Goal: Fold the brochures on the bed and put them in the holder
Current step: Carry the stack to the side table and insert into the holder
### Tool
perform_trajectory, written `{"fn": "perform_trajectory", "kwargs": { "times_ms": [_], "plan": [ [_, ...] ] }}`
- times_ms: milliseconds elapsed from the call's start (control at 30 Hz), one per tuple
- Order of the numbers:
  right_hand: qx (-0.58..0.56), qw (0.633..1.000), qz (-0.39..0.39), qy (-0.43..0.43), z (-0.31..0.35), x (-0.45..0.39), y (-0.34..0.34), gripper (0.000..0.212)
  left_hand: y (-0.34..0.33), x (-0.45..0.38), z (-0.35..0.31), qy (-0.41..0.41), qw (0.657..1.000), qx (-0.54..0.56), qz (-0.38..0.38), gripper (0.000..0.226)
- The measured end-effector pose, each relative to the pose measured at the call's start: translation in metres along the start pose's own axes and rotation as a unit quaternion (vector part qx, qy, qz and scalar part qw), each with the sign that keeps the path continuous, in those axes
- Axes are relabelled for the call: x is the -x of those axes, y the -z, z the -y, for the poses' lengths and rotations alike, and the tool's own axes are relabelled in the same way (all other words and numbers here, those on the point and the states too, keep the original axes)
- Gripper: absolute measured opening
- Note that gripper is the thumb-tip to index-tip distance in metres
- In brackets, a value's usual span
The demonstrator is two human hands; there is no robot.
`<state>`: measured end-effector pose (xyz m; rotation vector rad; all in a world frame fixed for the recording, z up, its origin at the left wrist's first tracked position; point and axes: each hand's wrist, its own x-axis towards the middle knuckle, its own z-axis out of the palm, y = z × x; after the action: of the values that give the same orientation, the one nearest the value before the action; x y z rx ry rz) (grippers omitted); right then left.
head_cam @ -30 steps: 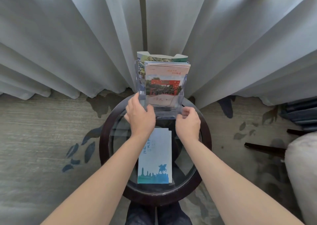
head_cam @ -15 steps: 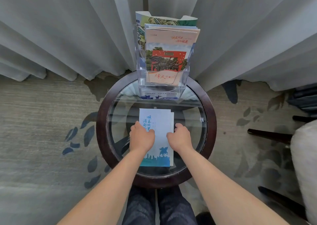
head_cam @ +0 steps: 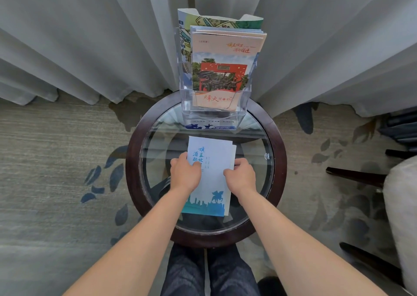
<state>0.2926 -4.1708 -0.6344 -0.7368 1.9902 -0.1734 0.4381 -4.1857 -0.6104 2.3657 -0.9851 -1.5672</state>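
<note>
A folded white-and-blue brochure (head_cam: 212,176) lies on the round glass table (head_cam: 278,160). My left hand (head_cam: 185,173) grips its left edge, thumb on top. My right hand (head_cam: 241,177) pinches its right edge, fingers curled round it. Behind it, at the table's far side, stands a clear plastic holder (head_cam: 214,115) with several brochures upright in it; the front one (head_cam: 223,70) shows a red gate.
Grey curtains (head_cam: 90,47) hang right behind the table. Patterned carpet (head_cam: 56,160) surrounds it. A dark chair leg (head_cam: 354,176) and a pale cushion (head_cam: 401,216) are at the right. My knees (head_cam: 209,271) are under the table's near edge.
Both hands left the holder and came back to the brochure on the table. They now grip its two side edges a little wider apart than half a second ago.
</note>
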Motion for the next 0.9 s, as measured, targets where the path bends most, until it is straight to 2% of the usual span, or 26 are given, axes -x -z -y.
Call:
{"fn": "perform_trajectory", "kwargs": {
  "times_ms": [200,500,700,900],
  "plan": [
    [0.018,0.997,-0.073,-0.012,0.012,0.000,0.010,0.013,0.007,0.007,-0.012,-0.056,0.998,-0.006,-0.037,0.031],
    [-0.025,0.986,-0.151,0.071,0.061,0.020,0.038,0.005,0.031,0.024,-0.054,-0.120,0.988,0.043,-0.082,0.038],
    [-0.068,0.972,-0.196,0.107,0.082,0.034,0.052,0.007,0.047,0.038,-0.075,-0.142,0.982,0.050,-0.117,0.046],
    [-0.087,0.956,-0.228,0.164,0.114,0.041,0.071,0.012,0.060,0.052,-0.102,-0.166,0.975,0.068,-0.132,0.042]
  ]
}}
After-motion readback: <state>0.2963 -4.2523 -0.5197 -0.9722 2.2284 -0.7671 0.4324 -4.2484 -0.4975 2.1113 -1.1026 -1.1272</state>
